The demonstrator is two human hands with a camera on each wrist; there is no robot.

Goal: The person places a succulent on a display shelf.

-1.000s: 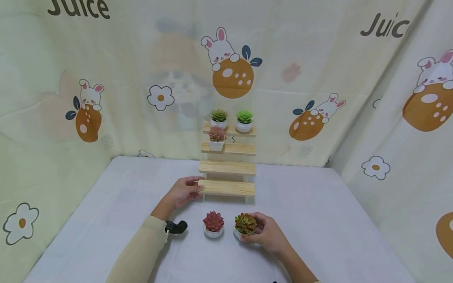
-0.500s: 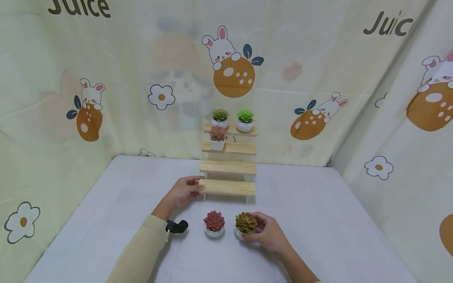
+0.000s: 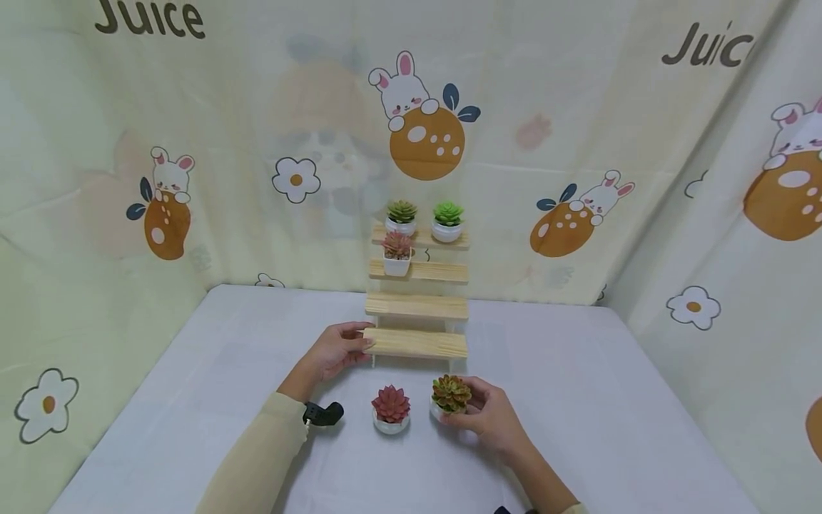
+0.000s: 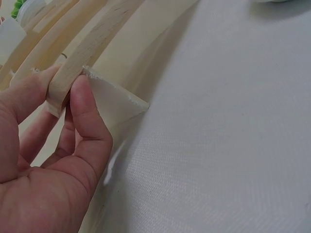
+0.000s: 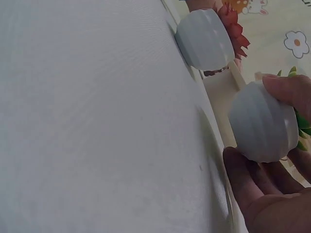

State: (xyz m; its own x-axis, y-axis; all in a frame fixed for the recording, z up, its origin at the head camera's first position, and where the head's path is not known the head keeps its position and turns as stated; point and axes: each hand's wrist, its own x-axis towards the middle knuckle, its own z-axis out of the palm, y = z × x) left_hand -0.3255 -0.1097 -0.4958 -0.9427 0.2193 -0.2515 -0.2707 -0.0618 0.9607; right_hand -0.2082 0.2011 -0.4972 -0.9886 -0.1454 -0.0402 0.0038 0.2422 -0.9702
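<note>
My left hand (image 3: 335, 350) pinches the left end of the lowest step of a wooden tiered plant stand (image 3: 416, 343); in the left wrist view thumb and fingers close around the board's end (image 4: 65, 85). My right hand (image 3: 491, 414) grips a white ribbed pot (image 5: 265, 124) holding a green-brown succulent (image 3: 452, 393). In the right wrist view that pot appears lifted just off the white cloth. To its left a red succulent (image 3: 391, 405) in a white pot (image 5: 204, 40) stands on the table in front of the stand.
On the top step sit a dark green succulent (image 3: 402, 212) and a bright green one (image 3: 448, 213). A pink succulent (image 3: 397, 246) in a square white pot is on the step below, at the left. A printed curtain (image 3: 308, 235) hangs behind the table (image 3: 578, 400).
My right hand has raised the green-brown succulent slightly and shifted it a little toward the stand. The left hand keeps its hold on the lowest step.
</note>
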